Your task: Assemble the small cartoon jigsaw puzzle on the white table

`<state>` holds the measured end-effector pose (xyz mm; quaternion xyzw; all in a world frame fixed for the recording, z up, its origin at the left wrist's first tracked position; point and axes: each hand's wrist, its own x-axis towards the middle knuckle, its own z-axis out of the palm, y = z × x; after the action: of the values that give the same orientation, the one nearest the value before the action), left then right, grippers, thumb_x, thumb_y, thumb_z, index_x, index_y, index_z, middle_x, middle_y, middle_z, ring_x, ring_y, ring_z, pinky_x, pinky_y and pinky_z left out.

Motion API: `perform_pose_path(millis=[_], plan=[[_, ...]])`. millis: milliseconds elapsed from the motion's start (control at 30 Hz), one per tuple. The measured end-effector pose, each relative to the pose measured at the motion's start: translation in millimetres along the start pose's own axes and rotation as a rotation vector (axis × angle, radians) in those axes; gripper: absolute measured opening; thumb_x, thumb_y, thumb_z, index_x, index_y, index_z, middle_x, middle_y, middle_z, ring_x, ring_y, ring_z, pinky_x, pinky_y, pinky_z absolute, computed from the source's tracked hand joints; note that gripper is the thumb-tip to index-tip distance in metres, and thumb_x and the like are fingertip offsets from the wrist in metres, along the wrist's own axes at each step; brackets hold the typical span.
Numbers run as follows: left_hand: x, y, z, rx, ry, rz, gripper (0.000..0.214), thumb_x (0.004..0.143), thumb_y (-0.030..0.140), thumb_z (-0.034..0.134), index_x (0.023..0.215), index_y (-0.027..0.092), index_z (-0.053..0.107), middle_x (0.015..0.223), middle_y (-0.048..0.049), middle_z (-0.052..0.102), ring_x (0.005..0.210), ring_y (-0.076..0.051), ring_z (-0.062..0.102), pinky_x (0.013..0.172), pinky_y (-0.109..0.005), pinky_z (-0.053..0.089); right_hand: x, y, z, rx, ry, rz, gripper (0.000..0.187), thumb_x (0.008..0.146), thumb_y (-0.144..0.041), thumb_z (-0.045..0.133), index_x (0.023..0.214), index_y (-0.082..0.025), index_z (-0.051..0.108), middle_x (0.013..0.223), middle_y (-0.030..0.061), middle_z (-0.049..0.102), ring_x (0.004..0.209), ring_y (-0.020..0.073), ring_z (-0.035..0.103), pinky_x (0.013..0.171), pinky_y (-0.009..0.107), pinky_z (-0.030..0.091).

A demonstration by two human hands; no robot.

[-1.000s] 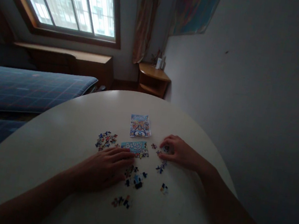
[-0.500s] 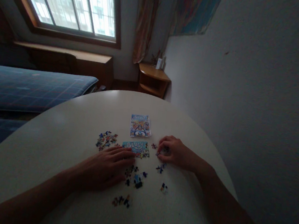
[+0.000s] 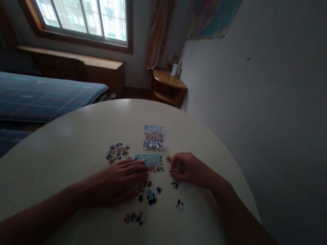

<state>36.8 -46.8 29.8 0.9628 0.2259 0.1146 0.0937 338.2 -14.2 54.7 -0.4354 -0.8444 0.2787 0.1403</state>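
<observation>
Fingers of the right hand curl by a loose puzzle piece, any pinch hidden from view, with the lettered puzzle panel to their left, long axis running left-right, and the left hand nearer, fingers together over its near-left corner

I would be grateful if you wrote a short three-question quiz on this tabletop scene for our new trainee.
1. True or false: in this view, the left grip hides part of the lettered puzzle section.
2. Fill in the side, as the person sees it: the heap of loose pieces lies to the ___ of the lettered puzzle section.
3. Which lies farthest from the person on the white table?
A) the heap of loose pieces
B) the lettered puzzle section
C) the printed packet

Key: 1. True. 2. Left. 3. C.
</observation>
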Motion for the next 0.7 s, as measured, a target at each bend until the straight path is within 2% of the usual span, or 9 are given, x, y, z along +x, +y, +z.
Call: perform_pose_path(millis=[67,167,233,367,533,633,700], plan=[[0.6,0.4,-0.9,0.002,0.001,0.004,0.046,0.097,0.028,0.052,0.141,0.020,0.043,0.147,-0.0126,0.048,0.134,-0.030,0.047,0.113,-0.050,0.038,-0.9,-3.7,2.5,0.124,-0.005,-0.011,0.008,0.081,-0.023,0.067,0.085,-0.019,0.063,0.085,0.0016,0.068,0.073,0.0135,0.062,0.068,0.025,0.048],[2.0,1.5,-2.4,-0.006,0.003,0.012,0.044,0.096,0.026,0.051,0.140,0.020,0.043,0.144,-0.0135,0.049,0.132,-0.030,0.048,0.113,-0.050,0.039,-1.4,-12.8,10.1,0.281,0.034,-0.080,0.010,0.085,-0.026,0.066,0.091,-0.020,0.062,0.091,0.0024,0.070,0.083,0.0145,0.066,0.077,0.027,0.052],[2.8,2.3,-2.9,-0.024,0.013,0.012,0.041,0.096,0.023,0.049,0.137,0.018,0.045,0.140,-0.0142,0.051,0.128,-0.029,0.050,0.111,-0.048,0.041,-0.5,-20.8,18.3,0.308,0.068,-0.117,0.016,0.086,-0.024,0.066,0.101,-0.020,0.062,0.094,0.0025,0.072,0.085,0.0143,0.068,0.081,0.028,0.053],[2.9,2.7,-1.5,-0.075,0.053,-0.008,0.038,0.092,0.017,0.049,0.130,0.018,0.049,0.130,-0.0136,0.054,0.114,-0.026,0.055,0.100,-0.043,0.050,7.4,-33.6,38.9,0.225,0.086,-0.168,0.038,0.090,-0.016,0.060,0.126,-0.025,0.056,0.099,0.0010,0.076,0.093,0.0147,0.071,0.090,0.031,0.052],[1.0,1.6,1.8,-0.081,0.055,-0.010,0.040,0.093,0.019,0.050,0.133,0.018,0.047,0.132,-0.0139,0.051,0.119,-0.028,0.052,0.103,-0.046,0.048,22.9,-35.4,56.9,0.140,0.171,-0.174,0.049,0.089,-0.011,0.056,0.136,-0.023,0.050,0.108,0.0046,0.074,0.097,0.0170,0.070,0.090,0.035,0.053],[0.1,1.1,3.0,-0.068,0.050,-0.026,0.038,0.094,0.020,0.049,0.132,0.018,0.048,0.135,-0.0142,0.049,0.122,-0.029,0.050,0.104,-0.047,0.047,24.1,-34.4,56.9,0.092,0.235,-0.175,0.048,0.088,-0.011,0.059,0.134,-0.020,0.052,0.111,0.0070,0.072,0.099,0.0177,0.068,0.091,0.036,0.053],[0.0,0.9,3.3,-0.079,0.045,-0.027,0.037,0.095,0.020,0.048,0.132,0.018,0.048,0.134,-0.0145,0.050,0.122,-0.029,0.050,0.104,-0.047,0.047,20.3,-34.4,53.3,0.024,0.249,-0.180,0.034,0.086,-0.014,0.063,0.120,-0.019,0.061,0.108,0.0083,0.071,0.102,0.0197,0.065,0.093,0.037,0.051]])
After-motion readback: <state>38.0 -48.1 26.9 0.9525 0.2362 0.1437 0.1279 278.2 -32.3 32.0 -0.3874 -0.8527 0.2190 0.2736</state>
